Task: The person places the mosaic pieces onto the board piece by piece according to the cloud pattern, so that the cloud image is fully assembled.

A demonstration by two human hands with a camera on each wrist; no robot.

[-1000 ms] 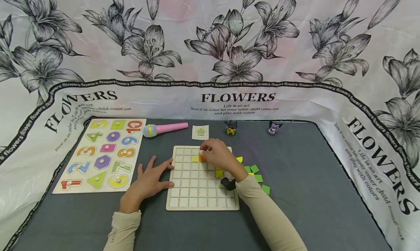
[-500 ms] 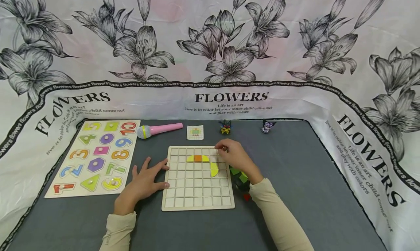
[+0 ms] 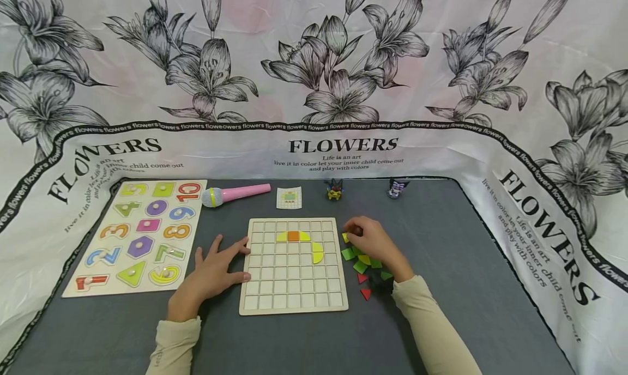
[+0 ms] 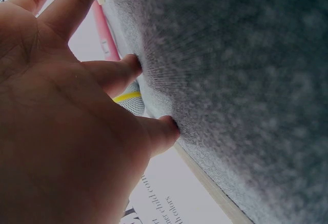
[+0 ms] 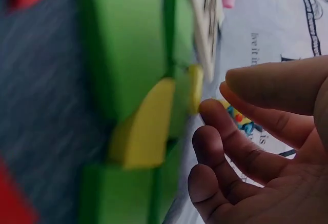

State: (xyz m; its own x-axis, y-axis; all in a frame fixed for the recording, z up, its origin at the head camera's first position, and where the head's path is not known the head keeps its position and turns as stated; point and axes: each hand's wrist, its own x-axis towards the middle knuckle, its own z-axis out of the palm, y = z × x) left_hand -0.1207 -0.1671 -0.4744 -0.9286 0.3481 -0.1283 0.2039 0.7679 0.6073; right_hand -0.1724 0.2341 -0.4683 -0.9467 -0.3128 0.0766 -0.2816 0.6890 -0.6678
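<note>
A pale wooden grid board (image 3: 279, 285) lies in front of the person. On it sit an orange square (image 3: 293, 236), yellow rounded pieces (image 3: 282, 236) on both sides of the square, and a yellow half-round shape (image 3: 318, 253) lower right. My left hand (image 3: 211, 279), fingers spread, rests at the board's left edge. Just right of the board, my right hand (image 3: 375, 244) hovers over loose pieces, its fingers bent and apart with nothing between them. A yellow piece (image 5: 195, 88) lies near its fingertips in the right wrist view. Green pieces (image 5: 128, 44) lie around it.
Red triangles (image 3: 366, 294) lie nearer the person. A number puzzle board (image 3: 118, 277) is at left. Along the back are a pink toy microphone (image 3: 240, 193), a pattern card (image 3: 289, 198) and two small figurines (image 3: 334, 190), all on grey cloth (image 3: 466, 266).
My right hand has moved off the board to the loose pieces on the right, uncovering the yellow pieces and orange square. The left hand stays at the board's edge. The head view has shifted slightly.
</note>
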